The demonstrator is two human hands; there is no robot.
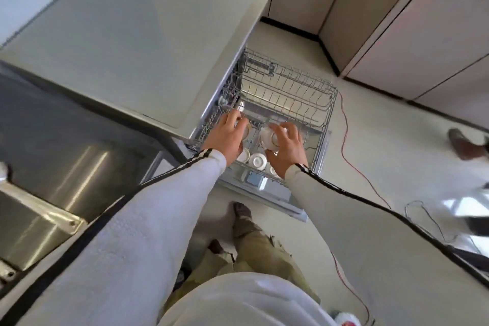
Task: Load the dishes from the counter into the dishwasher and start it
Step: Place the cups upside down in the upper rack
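Upturned white ceramic cups (258, 160) sit at the near edge of the grey wire dishwasher rack (330, 98). Right hand (287, 145) clasps a pale round cup (267, 137) just above them. Left hand (229, 135) covers something; can't tell its grip. Risk: a crooked release knocks neighbours or tips the cup between tines.

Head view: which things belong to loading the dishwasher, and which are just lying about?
Job: rack; cup in the right hand; dishes already racked.
Lying about: red wire; sink; cabinets; someone's shoe.
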